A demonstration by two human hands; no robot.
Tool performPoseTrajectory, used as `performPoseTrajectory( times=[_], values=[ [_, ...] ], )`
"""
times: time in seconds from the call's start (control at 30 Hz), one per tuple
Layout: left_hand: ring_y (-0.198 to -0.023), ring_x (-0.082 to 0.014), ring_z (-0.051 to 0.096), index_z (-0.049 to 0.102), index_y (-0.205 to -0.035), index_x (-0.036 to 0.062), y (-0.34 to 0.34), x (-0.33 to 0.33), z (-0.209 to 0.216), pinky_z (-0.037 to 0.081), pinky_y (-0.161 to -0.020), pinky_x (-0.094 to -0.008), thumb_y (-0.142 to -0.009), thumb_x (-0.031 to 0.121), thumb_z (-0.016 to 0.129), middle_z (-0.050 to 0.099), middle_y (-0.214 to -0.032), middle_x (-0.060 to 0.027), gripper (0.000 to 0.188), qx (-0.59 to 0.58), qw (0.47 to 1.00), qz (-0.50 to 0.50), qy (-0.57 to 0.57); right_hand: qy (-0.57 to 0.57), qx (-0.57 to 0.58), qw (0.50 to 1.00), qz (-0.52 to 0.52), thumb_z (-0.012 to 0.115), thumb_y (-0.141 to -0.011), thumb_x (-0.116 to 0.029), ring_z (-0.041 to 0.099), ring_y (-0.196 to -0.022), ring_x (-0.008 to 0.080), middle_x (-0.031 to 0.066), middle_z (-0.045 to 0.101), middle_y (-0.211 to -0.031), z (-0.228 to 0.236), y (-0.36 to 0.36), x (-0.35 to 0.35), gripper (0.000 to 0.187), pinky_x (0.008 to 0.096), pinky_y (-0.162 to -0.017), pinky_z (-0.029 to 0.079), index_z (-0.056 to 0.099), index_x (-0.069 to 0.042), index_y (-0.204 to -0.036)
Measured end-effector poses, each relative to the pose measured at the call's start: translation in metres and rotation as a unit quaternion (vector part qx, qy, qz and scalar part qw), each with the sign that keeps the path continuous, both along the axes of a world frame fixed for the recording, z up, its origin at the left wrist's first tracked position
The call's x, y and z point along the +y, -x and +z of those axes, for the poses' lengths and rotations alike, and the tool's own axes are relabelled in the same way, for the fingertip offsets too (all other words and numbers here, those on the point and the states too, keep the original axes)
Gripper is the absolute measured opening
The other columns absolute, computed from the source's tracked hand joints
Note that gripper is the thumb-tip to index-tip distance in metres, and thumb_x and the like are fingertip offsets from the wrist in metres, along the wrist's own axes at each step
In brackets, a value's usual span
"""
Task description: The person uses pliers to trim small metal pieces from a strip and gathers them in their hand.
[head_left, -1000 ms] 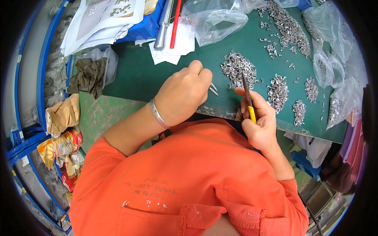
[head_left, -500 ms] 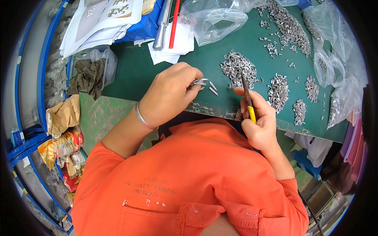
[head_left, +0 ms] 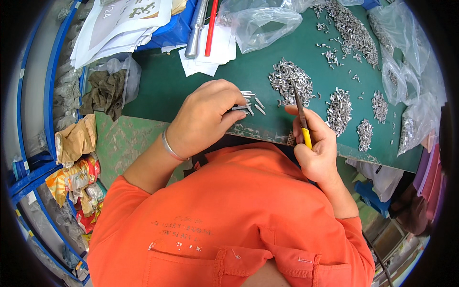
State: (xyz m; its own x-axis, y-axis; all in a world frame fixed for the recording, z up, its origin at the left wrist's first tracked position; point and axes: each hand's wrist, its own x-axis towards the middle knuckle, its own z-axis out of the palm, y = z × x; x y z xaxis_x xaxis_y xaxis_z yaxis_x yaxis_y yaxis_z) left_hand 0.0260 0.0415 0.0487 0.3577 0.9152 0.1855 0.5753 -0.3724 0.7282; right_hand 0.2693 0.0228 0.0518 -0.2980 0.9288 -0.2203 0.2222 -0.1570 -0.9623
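On the green table, several thin metal strips (head_left: pixel 248 107) lie loosely scattered. My left hand (head_left: pixel 207 108) rests beside them with thumb and forefinger apart, and no piece shows between the tips; its other fingers are curled partly out of sight. Long-nose pliers (head_left: pixel 301 117) with dark jaws and a yellow handle are gripped in my right hand (head_left: pixel 315 143). Their tip points up and left over the near side of a heap of small curved silver metal pieces (head_left: pixel 289 79); whether it touches the heap I cannot tell.
More piles of small metal pieces (head_left: pixel 339 112) lie to the right, beside clear plastic bags (head_left: pixel 413 122). A metal rod (head_left: pixel 193 38) and a red stick (head_left: pixel 211 33) rest on white paper at the back. Left stands a clear bin (head_left: pixel 134 79) with a dark cloth.
The metal strips have left my left hand's fingers and now lie spread on the table. The thumb has parted from the forefinger. My right hand with the pliers has barely moved.
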Motion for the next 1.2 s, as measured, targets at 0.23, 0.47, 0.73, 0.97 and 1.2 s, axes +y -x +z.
performPoseTrajectory(
  times=[0.23, 0.47, 0.73, 0.97, 1.2],
  values=[
    [-0.078, -0.0249, 0.061, 0.064, -0.089, 0.0017, 0.002, 0.0, -0.007, 0.05, -0.068, -0.0326, -0.075, -0.003, 0.072, 0.061, -0.091, -0.009, 0.016, 0.038, 0.998, -0.031, -0.037, -0.001, -0.006, 1.0, 0.004, 0.036, -0.059, 0.009, 0.039, -0.073, 0.0082, 0.0007, 0.046, -0.083, 0.001, 0.0, 0.0, 0.069, 0.0189, -0.066, 0.033, 0.058, 0.003, -0.124],
    [-0.079, -0.0267, 0.061, 0.065, -0.088, 0.0019, 0.003, -0.001, -0.009, 0.05, -0.068, -0.0329, -0.075, -0.006, 0.069, 0.061, -0.084, -0.0101, 0.016, -0.047, 0.998, 0.031, -0.024, -0.003, -0.006, 1.0, 0.002, 0.036, -0.059, 0.009, 0.039, -0.074, 0.0083, 0.0005, 0.045, -0.084, 0.001, 0.001, 0.001, 0.069, 0.019, -0.066, 0.033, 0.057, 0.003, -0.125],
    [-0.081, -0.027, 0.053, 0.063, -0.087, 0.0054, -0.017, 0.025, -0.007, 0.043, -0.072, -0.0356, -0.075, 0.0, 0.064, 0.055, -0.088, -0.0065, 0.013, 0.092, 0.982, -0.125, -0.106, -0.003, -0.007, 1.0, 0.003, 0.037, -0.06, 0.009, 0.04, -0.074, 0.008, 0.0002, 0.045, -0.084, 0.0, 0.001, 0.001, 0.068, 0.0185, -0.066, 0.033, 0.058, 0.001, -0.124],
    [-0.081, -0.0267, 0.051, 0.056, -0.079, 0.0063, -0.019, 0.036, -0.004, 0.04, -0.071, -0.0359, -0.077, 0.002, 0.063, 0.053, -0.086, -0.0063, 0.008, 0.148, 0.971, -0.16, -0.098, -0.013, -0.016, 1.0, 0.008, 0.043, -0.062, 0.009, 0.046, -0.07, 0.0133, 0.0047, 0.046, -0.081, 0.001, 0.0, 0.003, 0.063, 0.0238, -0.065, 0.041, 0.059, 0.001, -0.122],
    [-0.077, -0.0225, 0.06, 0.062, -0.09, 0.0031, -0.001, 0.03, 0.002, 0.047, -0.069, -0.0318, -0.079, -0.002, 0.067, 0.059, -0.084, -0.0076, 0.013, 0.04, 0.993, -0.091, -0.059, -0.002, -0.01, 1.0, 0.013, 0.043, -0.062, 0.009, 0.046, -0.07, 0.0133, 0.0049, 0.046, -0.082, 0.0, -0.002, 0.004, 0.063, 0.0243, -0.064, 0.041, 0.059, 0.001, -0.122]
  ],
)
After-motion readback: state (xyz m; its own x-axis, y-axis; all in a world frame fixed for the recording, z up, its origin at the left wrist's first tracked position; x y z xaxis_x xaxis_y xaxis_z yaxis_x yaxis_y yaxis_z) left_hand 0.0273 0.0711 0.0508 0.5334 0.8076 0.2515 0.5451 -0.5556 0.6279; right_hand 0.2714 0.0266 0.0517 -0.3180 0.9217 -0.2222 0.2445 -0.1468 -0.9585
